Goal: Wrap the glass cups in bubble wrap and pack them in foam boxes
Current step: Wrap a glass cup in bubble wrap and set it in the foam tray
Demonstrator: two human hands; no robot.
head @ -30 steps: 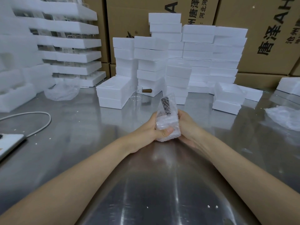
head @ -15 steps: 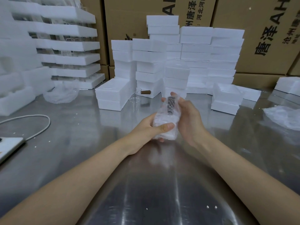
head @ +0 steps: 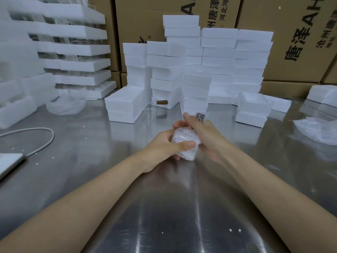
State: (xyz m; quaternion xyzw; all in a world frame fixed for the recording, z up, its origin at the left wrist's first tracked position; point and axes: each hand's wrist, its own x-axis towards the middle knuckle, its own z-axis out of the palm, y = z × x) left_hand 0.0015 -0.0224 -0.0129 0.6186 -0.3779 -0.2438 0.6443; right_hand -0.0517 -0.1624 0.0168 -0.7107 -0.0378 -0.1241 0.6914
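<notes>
Above the middle of the steel table I hold a bubble-wrapped cup (head: 185, 143) between both hands. My left hand (head: 164, 148) grips its lower part, thumb across the front. My right hand (head: 206, 136) covers the top and right side, fingers laid over the wrap; the cup's dark handle (head: 200, 116) pokes out above them. An unwrapped glass cup (head: 151, 108) with a brown wooden handle stands further back beside an open foam box (head: 124, 105). Stacks of white foam boxes (head: 218, 66) rise behind.
A crumpled bubble wrap sheet (head: 317, 128) lies at the right, a bubble wrap bundle (head: 65, 105) at the left. A white cable (head: 42, 141) and a flat device (head: 9, 163) lie on the left of the steel table (head: 164, 207). Cardboard cartons (head: 291, 42) line the back.
My right hand moved from under the bundle up over its top and now folds the wrap down over the handle. The bundle rose slightly. My left hand kept its grip.
</notes>
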